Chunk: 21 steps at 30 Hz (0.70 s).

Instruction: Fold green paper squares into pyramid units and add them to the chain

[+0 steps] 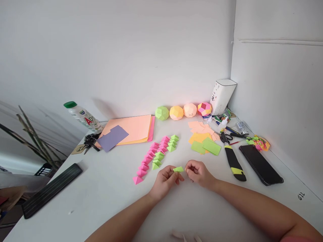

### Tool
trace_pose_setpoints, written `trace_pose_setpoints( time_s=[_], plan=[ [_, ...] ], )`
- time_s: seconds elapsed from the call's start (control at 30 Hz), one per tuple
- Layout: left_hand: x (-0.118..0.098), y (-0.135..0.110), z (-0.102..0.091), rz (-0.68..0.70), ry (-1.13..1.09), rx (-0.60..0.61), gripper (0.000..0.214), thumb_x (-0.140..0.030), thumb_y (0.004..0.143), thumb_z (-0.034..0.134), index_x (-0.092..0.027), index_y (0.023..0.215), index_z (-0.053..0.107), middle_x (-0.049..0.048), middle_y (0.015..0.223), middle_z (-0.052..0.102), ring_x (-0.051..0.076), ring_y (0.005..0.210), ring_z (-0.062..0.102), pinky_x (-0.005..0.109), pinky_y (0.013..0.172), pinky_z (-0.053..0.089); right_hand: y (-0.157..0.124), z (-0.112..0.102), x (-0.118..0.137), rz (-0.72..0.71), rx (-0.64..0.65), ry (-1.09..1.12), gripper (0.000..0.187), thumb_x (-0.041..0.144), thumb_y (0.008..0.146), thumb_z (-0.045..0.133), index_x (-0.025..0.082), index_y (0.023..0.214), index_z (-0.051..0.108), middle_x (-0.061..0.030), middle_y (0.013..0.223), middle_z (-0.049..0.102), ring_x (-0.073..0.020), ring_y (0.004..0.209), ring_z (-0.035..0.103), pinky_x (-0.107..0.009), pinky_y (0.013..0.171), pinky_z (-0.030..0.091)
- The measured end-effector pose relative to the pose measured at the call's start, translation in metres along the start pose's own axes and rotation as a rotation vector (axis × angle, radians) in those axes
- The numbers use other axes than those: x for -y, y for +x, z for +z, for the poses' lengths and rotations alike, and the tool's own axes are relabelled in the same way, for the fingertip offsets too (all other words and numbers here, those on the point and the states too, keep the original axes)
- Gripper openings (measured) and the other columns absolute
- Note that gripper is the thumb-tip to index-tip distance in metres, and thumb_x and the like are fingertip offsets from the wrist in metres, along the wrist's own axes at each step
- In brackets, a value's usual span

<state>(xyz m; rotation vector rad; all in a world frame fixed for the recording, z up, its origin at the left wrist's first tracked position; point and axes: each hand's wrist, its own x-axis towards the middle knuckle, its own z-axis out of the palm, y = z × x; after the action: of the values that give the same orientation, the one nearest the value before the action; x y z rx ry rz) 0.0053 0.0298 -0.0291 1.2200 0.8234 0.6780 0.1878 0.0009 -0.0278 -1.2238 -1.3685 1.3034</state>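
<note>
Between the thumb and fingers of my left hand [168, 179] is a small folded piece of green paper [178, 169]. Just right of it, my right hand [198, 173] has its fingers curled, with a narrow gap to the paper; I see nothing in them. Beyond my hands stand rows of folded pink paper pieces [148, 154] and folded green paper pieces [171, 144]. Flat green paper slips [212, 146] lie over yellow slips [198, 137] and peach slips [199, 126], behind my right hand.
A utility knife [234, 161], scissors [224, 137] and a black phone [261, 164] lie at right. Several paper balls [162, 113] line the wall beside a white box [223, 95]. At left are large paper sheets [131, 126], a bottle [84, 116] and a black bar [52, 190].
</note>
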Motion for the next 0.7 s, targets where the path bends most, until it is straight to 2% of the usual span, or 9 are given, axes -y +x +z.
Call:
trace_pose_setpoints(
  time_s=[0.13, 0.33, 0.57, 0.7],
  plan=[
    [-0.001, -0.0001, 0.0026, 0.013, 0.025, 0.039, 0.025, -0.042, 0.082, 0.057, -0.017, 0.081, 0.054, 0.0032, 0.072, 0.067, 0.014, 0.064, 0.057, 0.027, 0.064, 0.045, -0.0004, 0.0007, -0.0022, -0.04, 0.08, 0.014, 0.015, 0.026, 0.078, 0.059, 0.02, 0.084, 0.046, 0.0036, 0.065, 0.053, -0.01, 0.055, 0.049, -0.022, 0.053, 0.041],
    [-0.0056, -0.0014, 0.0025, 0.05, 0.009, 0.069, 0.03, -0.046, 0.085, 0.049, -0.016, 0.086, 0.055, 0.0039, 0.076, 0.065, 0.014, 0.064, 0.055, 0.028, 0.064, 0.044, 0.0006, -0.0007, -0.0065, -0.096, 0.091, -0.036, 0.016, 0.033, 0.083, 0.057, 0.019, 0.078, 0.05, 0.0014, 0.068, 0.055, -0.011, 0.055, 0.05, -0.024, 0.053, 0.043],
    [-0.0028, 0.0, 0.0022, 0.026, -0.043, 0.051, 0.032, -0.048, 0.081, 0.055, -0.017, 0.089, 0.055, 0.0, 0.067, 0.059, 0.012, 0.059, 0.051, 0.026, 0.06, 0.041, 0.0026, 0.0004, -0.007, -0.247, 0.102, -0.142, 0.003, 0.02, 0.079, 0.056, 0.02, 0.076, 0.056, -0.0016, 0.077, 0.057, -0.011, 0.057, 0.051, -0.024, 0.053, 0.043],
    [-0.0018, 0.0011, 0.0035, -0.018, -0.056, 0.008, 0.034, -0.048, 0.079, 0.057, -0.017, 0.091, 0.054, -0.0013, 0.066, 0.056, 0.012, 0.058, 0.05, 0.026, 0.058, 0.041, 0.0039, 0.0018, -0.0078, -0.311, 0.077, -0.175, 0.005, 0.018, 0.077, 0.056, 0.02, 0.077, 0.06, -0.0039, 0.08, 0.058, -0.0119, 0.058, 0.051, -0.025, 0.052, 0.043]
  ],
)
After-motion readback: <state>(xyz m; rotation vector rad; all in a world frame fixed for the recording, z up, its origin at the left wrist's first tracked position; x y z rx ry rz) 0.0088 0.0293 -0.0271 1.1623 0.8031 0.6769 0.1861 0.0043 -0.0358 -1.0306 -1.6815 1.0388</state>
